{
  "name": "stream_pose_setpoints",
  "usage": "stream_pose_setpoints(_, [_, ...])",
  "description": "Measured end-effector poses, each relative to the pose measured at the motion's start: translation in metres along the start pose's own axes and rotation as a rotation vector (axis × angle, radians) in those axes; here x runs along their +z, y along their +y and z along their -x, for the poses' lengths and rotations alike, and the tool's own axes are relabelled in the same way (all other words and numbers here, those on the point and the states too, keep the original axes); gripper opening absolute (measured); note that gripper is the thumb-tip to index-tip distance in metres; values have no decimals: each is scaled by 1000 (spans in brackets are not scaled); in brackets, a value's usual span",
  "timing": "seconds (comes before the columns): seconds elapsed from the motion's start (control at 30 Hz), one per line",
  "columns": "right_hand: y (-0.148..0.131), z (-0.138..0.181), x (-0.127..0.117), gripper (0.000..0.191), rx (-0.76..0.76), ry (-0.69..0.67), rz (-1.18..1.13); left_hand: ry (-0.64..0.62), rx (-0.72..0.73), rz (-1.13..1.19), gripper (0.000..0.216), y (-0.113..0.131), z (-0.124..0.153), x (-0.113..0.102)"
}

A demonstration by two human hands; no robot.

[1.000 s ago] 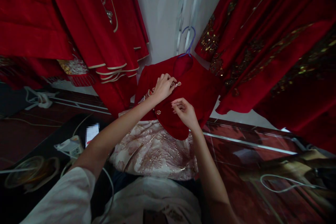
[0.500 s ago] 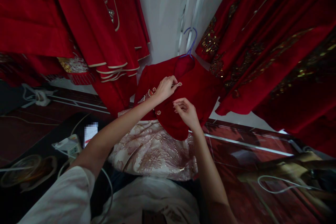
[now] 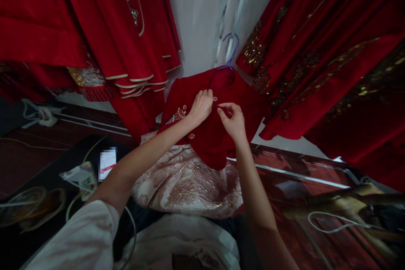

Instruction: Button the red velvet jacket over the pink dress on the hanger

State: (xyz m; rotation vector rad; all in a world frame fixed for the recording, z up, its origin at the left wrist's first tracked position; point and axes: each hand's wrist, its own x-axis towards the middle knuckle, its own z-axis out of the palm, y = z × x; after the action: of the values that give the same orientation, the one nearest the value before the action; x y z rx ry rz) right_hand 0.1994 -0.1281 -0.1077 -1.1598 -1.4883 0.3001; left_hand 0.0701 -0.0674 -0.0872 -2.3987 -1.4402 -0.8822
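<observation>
A red velvet jacket [image 3: 240, 105] hangs on a blue hanger [image 3: 230, 48] in front of me. Pearl clasps [image 3: 180, 113] run down its front. My left hand [image 3: 200, 106] is closed on the jacket's front edge beside a pearl clasp near the collar. My right hand [image 3: 233, 120] pinches the fabric just to the right of that clasp, its fingertips close to those of the left hand. Under the jacket spreads a pale pink brocade skirt [image 3: 186, 181].
Red embroidered gowns hang at the left [image 3: 95, 29] and right [image 3: 332, 59], with a white wall [image 3: 196, 12] between them. On the dark floor at lower left lie a power strip [image 3: 79, 175] and cables [image 3: 34, 114]. A white cord [image 3: 335, 219] lies at lower right.
My right hand has risen from the jacket's lower front up to the clasp near the collar, beside my left hand. The left hand has stayed at the clasp.
</observation>
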Motion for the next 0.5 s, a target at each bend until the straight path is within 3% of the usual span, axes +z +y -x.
stream_pose_setpoints(0.23, [-9,-5,-4,18,-28,-8,-35,-90,-1,129,14,3,-2,-12])
stream_pose_setpoints(0.37, [-7,-28,7,36,-5,4,-180,2,223,104,18,-5,-8,-13])
stream_pose_setpoints(0.43, [-7,-47,20,44,13,-36,-221,-14,325,83,23,-12,-13,-9])
stream_pose_setpoints(0.5, [-5,-63,35,53,98,-86,-214,-66,334,69,24,-20,-17,-5])
